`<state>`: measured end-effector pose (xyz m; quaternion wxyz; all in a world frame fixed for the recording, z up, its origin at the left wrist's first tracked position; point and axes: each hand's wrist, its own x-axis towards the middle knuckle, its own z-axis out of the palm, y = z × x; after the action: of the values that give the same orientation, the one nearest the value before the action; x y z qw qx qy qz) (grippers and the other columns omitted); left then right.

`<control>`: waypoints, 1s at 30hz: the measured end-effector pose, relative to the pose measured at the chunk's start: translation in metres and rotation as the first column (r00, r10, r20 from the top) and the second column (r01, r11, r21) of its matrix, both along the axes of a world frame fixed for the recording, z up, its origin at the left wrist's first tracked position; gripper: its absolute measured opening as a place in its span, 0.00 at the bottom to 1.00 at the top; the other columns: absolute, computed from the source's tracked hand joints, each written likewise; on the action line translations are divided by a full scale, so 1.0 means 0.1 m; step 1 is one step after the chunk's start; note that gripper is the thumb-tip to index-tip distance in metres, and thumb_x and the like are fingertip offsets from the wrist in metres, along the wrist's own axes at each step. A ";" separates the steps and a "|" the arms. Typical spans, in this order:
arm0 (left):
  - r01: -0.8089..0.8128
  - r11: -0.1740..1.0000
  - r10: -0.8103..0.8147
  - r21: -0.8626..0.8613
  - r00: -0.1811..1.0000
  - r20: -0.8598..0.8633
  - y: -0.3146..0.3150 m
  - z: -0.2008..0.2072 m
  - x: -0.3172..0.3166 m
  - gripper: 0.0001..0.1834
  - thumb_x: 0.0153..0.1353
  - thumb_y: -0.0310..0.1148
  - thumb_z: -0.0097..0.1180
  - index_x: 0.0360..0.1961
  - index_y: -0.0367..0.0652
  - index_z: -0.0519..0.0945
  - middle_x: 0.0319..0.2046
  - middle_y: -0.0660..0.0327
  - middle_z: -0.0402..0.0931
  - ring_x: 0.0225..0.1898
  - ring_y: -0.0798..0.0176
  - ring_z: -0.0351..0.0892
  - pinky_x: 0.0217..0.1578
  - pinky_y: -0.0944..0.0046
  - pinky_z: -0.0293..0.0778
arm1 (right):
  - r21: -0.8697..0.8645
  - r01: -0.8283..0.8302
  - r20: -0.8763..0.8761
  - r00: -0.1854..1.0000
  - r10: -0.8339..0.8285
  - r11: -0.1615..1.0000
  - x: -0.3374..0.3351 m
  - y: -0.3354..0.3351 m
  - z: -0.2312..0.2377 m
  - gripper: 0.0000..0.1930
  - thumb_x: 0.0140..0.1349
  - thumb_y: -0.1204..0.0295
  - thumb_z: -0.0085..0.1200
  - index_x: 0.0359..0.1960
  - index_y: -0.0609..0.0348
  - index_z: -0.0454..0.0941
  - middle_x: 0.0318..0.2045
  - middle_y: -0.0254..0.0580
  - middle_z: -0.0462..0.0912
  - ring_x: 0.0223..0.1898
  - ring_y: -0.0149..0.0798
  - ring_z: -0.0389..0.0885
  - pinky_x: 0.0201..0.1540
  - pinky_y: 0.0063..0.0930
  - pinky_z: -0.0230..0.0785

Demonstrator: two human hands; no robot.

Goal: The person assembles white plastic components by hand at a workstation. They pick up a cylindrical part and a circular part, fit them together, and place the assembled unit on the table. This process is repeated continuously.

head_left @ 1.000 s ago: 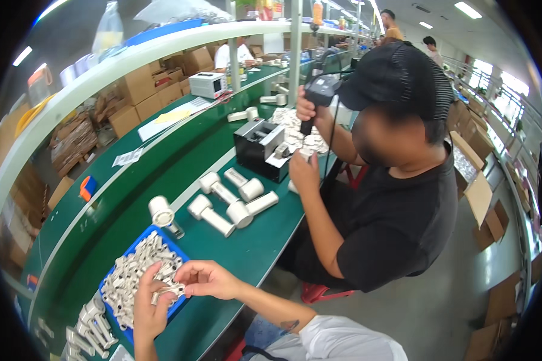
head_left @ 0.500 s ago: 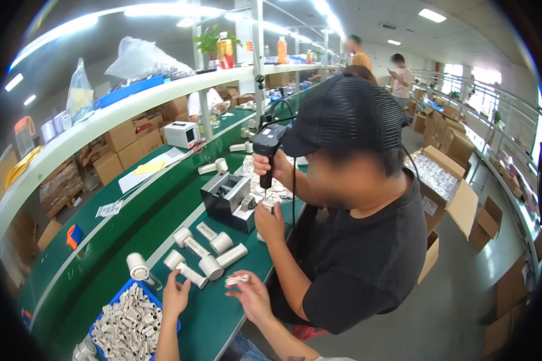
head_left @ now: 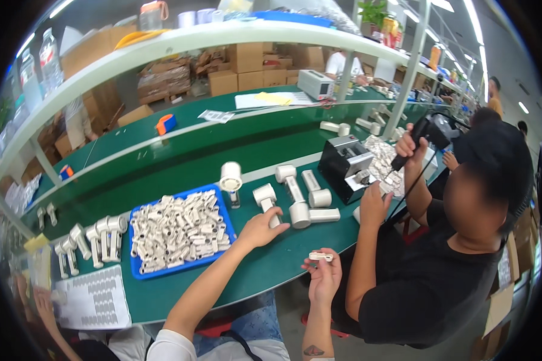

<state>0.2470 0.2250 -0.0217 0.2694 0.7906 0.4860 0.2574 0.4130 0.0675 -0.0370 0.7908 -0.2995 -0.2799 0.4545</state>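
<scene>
My left hand (head_left: 261, 228) is closed around the handle of a white device with a round head (head_left: 264, 194), which lies on the green bench (head_left: 271, 266). Between the fingers of my right hand (head_left: 325, 283), near the bench's front edge, is a small white plastic part (head_left: 320, 257) with a rounded end. More white round-headed devices (head_left: 299, 214) lie just right of my left hand. Another device (head_left: 230, 176) stands upright behind the blue tray (head_left: 181, 269), which is heaped with similar small white parts (head_left: 178, 231).
A co-worker in a dark cap (head_left: 493, 144) sits at right, holding a power screwdriver (head_left: 412, 144) beside a black machine (head_left: 346, 168). Several white devices (head_left: 107, 237) stand in a row left of the tray, near a printed sheet (head_left: 96, 299). A shelf (head_left: 223, 33) crosses above.
The view has swung left, bringing the whole tray and the row of devices into sight. My left hand has closed on a device's handle. My right hand still holds the small part.
</scene>
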 end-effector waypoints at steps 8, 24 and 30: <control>0.214 0.972 -0.142 -0.099 0.867 0.477 -1.61 0.68 -0.84 0.25 0.60 0.30 0.63 0.59 0.44 0.72 0.45 0.60 0.74 0.39 0.65 0.74 0.38 0.64 0.72 | 0.071 -0.213 0.066 0.976 0.209 0.974 -0.26 -0.08 0.09 0.16 0.70 0.71 0.48 0.55 0.66 0.68 0.40 0.52 0.80 0.37 0.45 0.84 0.41 0.40 0.83; 0.303 0.953 -0.251 0.028 0.731 0.634 -2.17 0.76 -2.01 0.27 0.55 0.33 0.68 0.57 0.50 0.75 0.38 0.54 0.73 0.36 0.50 0.76 0.34 0.56 0.74 | 0.198 -0.194 0.115 0.978 0.174 0.961 -1.11 0.30 0.54 0.24 0.71 0.66 0.47 0.63 0.66 0.62 0.40 0.51 0.78 0.25 0.35 0.78 0.32 0.37 0.79; 0.343 0.939 -0.245 0.008 0.654 0.716 -2.06 0.65 -2.02 0.22 0.61 0.40 0.62 0.55 0.54 0.73 0.39 0.55 0.71 0.35 0.50 0.73 0.33 0.53 0.68 | 0.239 -0.218 0.137 0.972 0.190 0.946 -1.33 0.54 0.59 0.26 0.72 0.67 0.45 0.68 0.65 0.60 0.44 0.52 0.77 0.29 0.38 0.79 0.36 0.40 0.79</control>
<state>0.0446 0.0189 0.0432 0.5230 0.6799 0.2261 0.4617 0.2800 0.1211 0.0217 0.7541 -0.1907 -0.4091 0.4770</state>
